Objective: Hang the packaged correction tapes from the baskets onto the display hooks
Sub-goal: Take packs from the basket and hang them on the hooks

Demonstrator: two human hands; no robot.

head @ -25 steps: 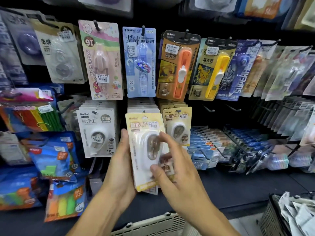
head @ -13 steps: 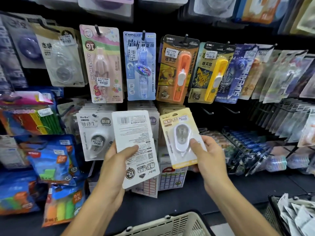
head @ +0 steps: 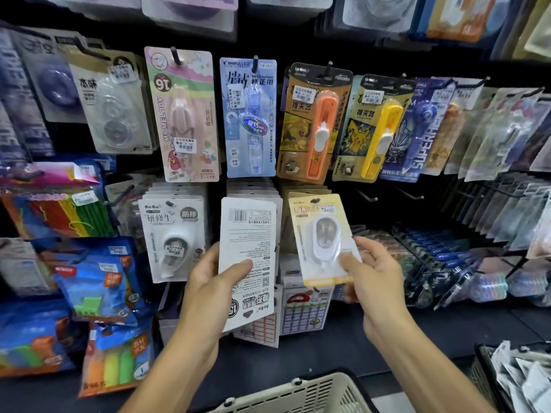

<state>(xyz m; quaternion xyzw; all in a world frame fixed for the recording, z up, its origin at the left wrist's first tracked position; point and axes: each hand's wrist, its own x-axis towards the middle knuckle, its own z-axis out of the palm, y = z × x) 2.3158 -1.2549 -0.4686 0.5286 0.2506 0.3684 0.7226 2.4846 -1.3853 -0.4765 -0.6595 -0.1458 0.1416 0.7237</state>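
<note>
From the head camera, a dark shop wall full of hooks holds many hanging packs. A beige basket sits low in front. The left hand has its fingers clamped on a white pack, held back side out and upside down, standing tall. The right hand pinches a yellow pack by its bottom, front out, top leaning left, beside the white one.

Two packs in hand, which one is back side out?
The white pack in the left hand: it shows barcode and fine print, upside down. The yellow pack in the right hand faces front, tape dispenser visible through its blister.
</note>
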